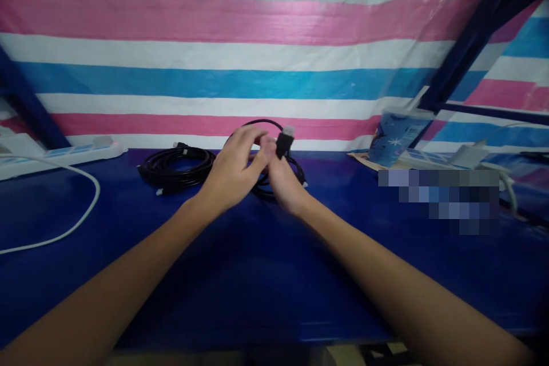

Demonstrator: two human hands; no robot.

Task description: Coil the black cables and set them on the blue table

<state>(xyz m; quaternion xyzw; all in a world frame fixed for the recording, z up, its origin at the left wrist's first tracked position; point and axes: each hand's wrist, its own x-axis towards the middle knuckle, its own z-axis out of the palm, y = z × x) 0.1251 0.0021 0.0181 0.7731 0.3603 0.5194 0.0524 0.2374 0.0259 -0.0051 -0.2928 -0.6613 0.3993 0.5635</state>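
My left hand (235, 166) and my right hand (285, 180) meet above the middle of the table, both closed around part of a black cable (263, 121). A black plug (284, 144) with a pale metal tip points up from between the fingers, beside my right hand. The cable loops behind my left hand and below both hands, with another end showing at the right. The exact grip of the fingertips is partly hidden and blurred. Just left of my left hand lies a second coiled black cable (178, 167), its plug ends showing.
A white power strip (77, 151) and white cord (92, 174) are on the left of the blue table (257, 286). At the right stand a blue patterned cup (397, 134) with a straw and another power strip (437, 160). A striped sheet (257, 17) hangs behind.
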